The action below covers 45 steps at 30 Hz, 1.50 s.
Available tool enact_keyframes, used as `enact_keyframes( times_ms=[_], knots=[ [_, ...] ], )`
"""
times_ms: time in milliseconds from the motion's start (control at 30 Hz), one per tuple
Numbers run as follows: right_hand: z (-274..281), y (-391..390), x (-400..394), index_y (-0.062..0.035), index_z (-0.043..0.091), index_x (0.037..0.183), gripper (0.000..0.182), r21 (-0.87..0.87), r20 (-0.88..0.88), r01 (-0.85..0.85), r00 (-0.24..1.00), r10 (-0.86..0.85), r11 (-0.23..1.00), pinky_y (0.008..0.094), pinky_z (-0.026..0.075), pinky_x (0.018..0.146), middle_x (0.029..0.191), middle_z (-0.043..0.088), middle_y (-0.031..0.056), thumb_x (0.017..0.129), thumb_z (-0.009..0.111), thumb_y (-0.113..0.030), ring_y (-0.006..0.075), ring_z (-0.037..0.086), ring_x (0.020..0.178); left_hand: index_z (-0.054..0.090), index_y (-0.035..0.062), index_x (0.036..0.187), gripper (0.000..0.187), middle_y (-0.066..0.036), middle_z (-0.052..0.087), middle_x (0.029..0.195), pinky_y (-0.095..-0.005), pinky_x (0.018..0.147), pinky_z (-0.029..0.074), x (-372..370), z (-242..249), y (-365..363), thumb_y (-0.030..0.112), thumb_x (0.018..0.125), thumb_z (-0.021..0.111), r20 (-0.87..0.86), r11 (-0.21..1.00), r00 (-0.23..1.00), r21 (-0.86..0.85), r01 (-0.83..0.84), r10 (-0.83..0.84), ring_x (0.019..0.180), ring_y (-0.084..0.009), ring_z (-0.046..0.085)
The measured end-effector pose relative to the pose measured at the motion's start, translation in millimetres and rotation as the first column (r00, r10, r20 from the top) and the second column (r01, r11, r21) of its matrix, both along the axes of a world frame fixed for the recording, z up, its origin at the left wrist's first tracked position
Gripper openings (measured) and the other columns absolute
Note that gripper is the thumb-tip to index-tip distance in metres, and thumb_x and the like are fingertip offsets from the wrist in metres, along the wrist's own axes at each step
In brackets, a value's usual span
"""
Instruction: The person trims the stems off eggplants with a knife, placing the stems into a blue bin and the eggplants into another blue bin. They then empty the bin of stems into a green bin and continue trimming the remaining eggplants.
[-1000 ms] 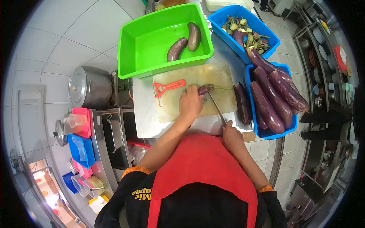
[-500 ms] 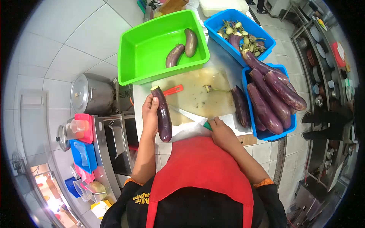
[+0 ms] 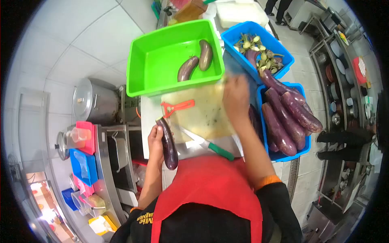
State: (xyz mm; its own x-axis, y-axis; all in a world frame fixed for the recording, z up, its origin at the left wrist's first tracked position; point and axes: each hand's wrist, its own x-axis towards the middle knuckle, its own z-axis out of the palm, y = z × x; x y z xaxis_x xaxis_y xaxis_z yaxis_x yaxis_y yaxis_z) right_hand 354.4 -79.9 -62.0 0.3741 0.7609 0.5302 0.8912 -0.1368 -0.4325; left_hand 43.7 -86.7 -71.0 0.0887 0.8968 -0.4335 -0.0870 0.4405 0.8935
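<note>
An eggplant (image 3: 169, 146) with its top end cut off is held in my left hand (image 3: 155, 139), near the counter's front edge. My right hand (image 3: 236, 95) is over the right part of the cutting board (image 3: 198, 117); it is blurred, and whatever its fingers hold is too smeared to make out. On the board's front lies a knife (image 3: 220, 151) with a green handle, touched by neither hand. A red peeler (image 3: 178, 106) rests at the board's left. Another eggplant (image 3: 255, 123) is partly hidden behind my right forearm.
Behind the board stands a green tub (image 3: 152, 56) with two eggplants. To the right, one blue bin (image 3: 285, 60) holds cut stems and another blue bin (image 3: 306, 141) holds several eggplants. A large pot (image 3: 91, 101) is at the left. A person's legs (image 3: 344, 143) show at the far right.
My right hand has let go of the knife and moved up and across the board. The cut stem on the board is no longer seen. My left hand still holds its eggplant, slightly lower.
</note>
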Motion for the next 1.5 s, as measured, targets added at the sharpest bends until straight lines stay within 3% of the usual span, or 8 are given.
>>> enact_keyframes(
  times_ms=[200,400,500,633,800,1000,1233,1500],
  knots=[
    [79,30,38,-0.0029,0.063,0.120,0.035,0.285,0.180,0.149,0.962,-0.205,0.947,0.0474,0.048,0.082,0.102,0.057,0.0223,0.085,0.062,-0.003,0.0403,0.057,0.096,0.060,0.0029,0.115,0.031,-0.006,0.066,0.093,-0.0279,0.072,0.051,-15,-28,3,0.031,0.104,0.055,-0.114,0.995,0.991,0.060,0.077,-0.070,0.080,-0.0137,0.062],
    [-43,-23,-21,0.0026,0.061,0.121,0.037,-0.398,-0.258,-0.286,0.947,0.193,0.871,0.0443,0.048,0.098,0.120,0.060,0.0213,0.085,0.051,0.002,0.0383,0.057,0.114,0.061,-0.0015,0.122,0.031,-0.005,0.066,0.106,-0.0279,0.087,0.046,-4,-36,-1,0.023,0.103,0.057,-0.079,0.994,0.990,-0.009,0.113,-0.114,0.094,-0.0124,0.058],
    [-91,2,-32,0.0021,0.060,0.123,0.038,-0.061,-0.226,-0.368,0.911,0.346,0.928,0.0430,0.048,0.099,0.121,0.060,0.0201,0.086,0.050,0.000,0.0381,0.057,0.114,0.061,-0.0021,0.121,0.030,-0.005,0.066,0.103,-0.0278,0.087,0.046,1,-43,0,0.022,0.103,0.057,-0.302,0.961,0.930,0.113,0.253,-0.210,0.093,-0.0122,0.058],
    [-76,-11,-41,0.0020,0.059,0.126,0.040,-0.284,-0.075,-0.523,0.848,0.525,0.804,0.0422,0.048,0.100,0.125,0.060,0.0186,0.087,0.050,-0.002,0.0363,0.057,0.118,0.061,-0.0030,0.121,0.031,-0.007,0.067,0.103,-0.0274,0.087,0.045,1,-48,-1,0.022,0.103,0.058,-0.273,0.970,0.938,0.051,0.236,-0.214,0.094,-0.0124,0.057],
    [-55,-74,-29,0.0012,0.058,0.129,0.044,-0.419,-0.369,-0.615,0.788,0.493,0.668,0.0410,0.047,0.102,0.130,0.056,0.0159,0.085,0.053,-0.003,0.0356,0.056,0.119,0.061,-0.0033,0.118,0.029,-0.006,0.066,0.099,-0.0277,0.084,0.046,2,-58,-5,0.021,0.102,0.059,-0.244,0.989,0.964,0.078,0.126,-0.104,0.091,-0.0124,0.057],
    [-64,-56,-21,0.0019,0.058,0.128,0.044,-0.411,-0.074,-0.355,0.931,0.358,0.839,0.0413,0.050,0.098,0.126,0.056,0.0167,0.084,0.051,0.002,0.0358,0.056,0.116,0.061,-0.0027,0.115,0.027,-0.005,0.065,0.095,-0.0273,0.081,0.046,9,-54,-4,0.020,0.102,0.059,-0.326,0.975,0.935,0.114,0.189,-0.143,0.087,-0.0123,0.057],
    [-56,-99,-52,0.0031,0.059,0.124,0.042,-0.400,-0.256,-0.466,0.884,0.392,0.789,0.0435,0.052,0.091,0.119,0.057,0.0176,0.083,0.054,0.002,0.0368,0.058,0.107,0.061,-0.0026,0.115,0.029,-0.004,0.064,0.091,-0.0266,0.075,0.046,3,-64,-4,0.023,0.101,0.062,-0.271,0.978,0.956,0.141,0.154,-0.111,0.081,-0.0114,0.055],
    [-81,-50,-71,0.0019,0.064,0.113,0.031,-0.155,-0.279,-0.256,0.938,0.207,0.954,0.0435,0.052,0.085,0.110,0.061,0.0161,0.083,0.054,0.001,0.0368,0.060,0.103,0.061,-0.0027,0.114,0.029,-0.002,0.063,0.088,-0.0262,0.073,0.045,4,-67,-5,0.023,0.100,0.063,-0.310,0.972,0.944,0.164,0.170,-0.113,0.078,-0.0104,0.054]
  ],
)
